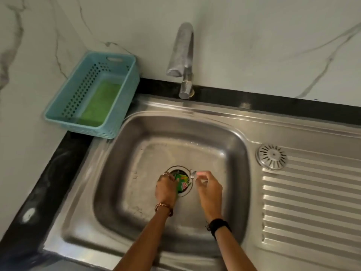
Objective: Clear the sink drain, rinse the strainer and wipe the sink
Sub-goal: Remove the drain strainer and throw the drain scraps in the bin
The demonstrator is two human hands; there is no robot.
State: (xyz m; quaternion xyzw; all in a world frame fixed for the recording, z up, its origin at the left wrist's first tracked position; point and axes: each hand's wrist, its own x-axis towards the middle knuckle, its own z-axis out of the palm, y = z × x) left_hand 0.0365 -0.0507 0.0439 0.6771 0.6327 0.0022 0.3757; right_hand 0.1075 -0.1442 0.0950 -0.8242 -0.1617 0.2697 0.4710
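Note:
The steel sink (136,192) has its drain hole (180,180) uncovered in the middle of the basin. A crumpled green wrapper (182,182) with red print lies in the drain. My left hand (166,187) is at the drain's left rim, fingers closed on the wrapper's edge. My right hand (209,189) hovers just right of the drain, its fingertips pinching a small silvery scrap (192,174). The round metal strainer (272,156) lies on the ribbed drainboard, to the right of the basin. The basin floor looks wet, with pale residue.
A chrome tap (183,55) stands behind the basin, its spout over the back rim. A light blue perforated basket (125,90) holding a green scrub pad (99,103) sits on the black counter (45,182) at the back left. Marble-look walls enclose the corner.

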